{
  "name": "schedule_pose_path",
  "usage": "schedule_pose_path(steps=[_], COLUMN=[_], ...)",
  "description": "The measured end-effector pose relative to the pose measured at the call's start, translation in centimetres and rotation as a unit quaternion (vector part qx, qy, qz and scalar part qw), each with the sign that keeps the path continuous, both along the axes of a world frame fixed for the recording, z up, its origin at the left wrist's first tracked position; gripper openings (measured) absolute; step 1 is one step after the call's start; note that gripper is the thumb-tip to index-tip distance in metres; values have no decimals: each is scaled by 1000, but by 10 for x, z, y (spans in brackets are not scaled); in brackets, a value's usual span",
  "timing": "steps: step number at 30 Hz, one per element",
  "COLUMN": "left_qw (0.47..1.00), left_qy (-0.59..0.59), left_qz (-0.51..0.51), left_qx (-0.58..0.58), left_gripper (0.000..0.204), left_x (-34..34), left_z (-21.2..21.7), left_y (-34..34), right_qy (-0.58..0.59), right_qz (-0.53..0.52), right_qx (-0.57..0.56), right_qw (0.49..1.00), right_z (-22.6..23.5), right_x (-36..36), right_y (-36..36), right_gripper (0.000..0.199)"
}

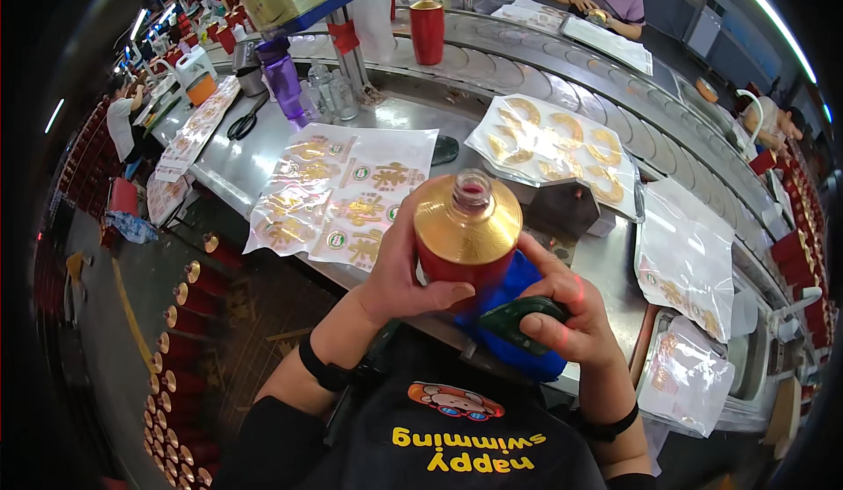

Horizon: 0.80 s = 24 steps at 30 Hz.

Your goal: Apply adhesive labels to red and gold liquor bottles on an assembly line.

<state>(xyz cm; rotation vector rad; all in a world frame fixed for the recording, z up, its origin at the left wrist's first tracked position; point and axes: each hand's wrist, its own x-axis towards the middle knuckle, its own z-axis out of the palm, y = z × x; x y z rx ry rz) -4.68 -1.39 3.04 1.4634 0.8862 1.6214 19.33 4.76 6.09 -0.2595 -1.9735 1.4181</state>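
The left hand (399,270) grips a red bottle (465,226) with a shiny gold shoulder, upright before the chest. The right hand (562,314) pinches a dark green pad (518,314), half hiding a blue cloth (518,323) beneath. Beyond, glossy sheets of gold stickers (338,196) lie on the steel table (237,165).

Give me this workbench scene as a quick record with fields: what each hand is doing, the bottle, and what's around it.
left hand: left hand grips the side of the red bottle
right hand: right hand presses a dark green pad against the bottle's lower side
bottle: red body, gold shoulder, open neck with no cap, held upright
under bottle: blue cloth
bench: steel worktop with sheets of gold labels
other items: scissors, purple bottle, red canister on the conveyor
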Motion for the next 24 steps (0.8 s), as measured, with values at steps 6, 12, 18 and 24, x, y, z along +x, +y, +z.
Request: schedule_pose_path(steps=[6, 12, 18, 24], left_qw=[987, 997, 997, 997], left_qy=[146, 65, 67, 69], left_qz=[62, 42, 27, 41], left_qx=[14, -10, -17, 9], left_gripper=[102, 104, 105, 105], left_x=[-7, -8, -9, -9], left_z=[-21, -35, -35, -33], left_y=[-7, -9, -8, -10], right_qy=[-63, -100, -59, -128], right_qz=[-5, -13, -124, 48], right_qx=[-37, 14, 351, 385], right_qw=[997, 995, 926, 913], right_z=[-15, 5, 55, 65], right_x=[-10, -6, -20, -22], right_y=[-2, 5, 10, -6], right_gripper=[23, 21, 27, 28])
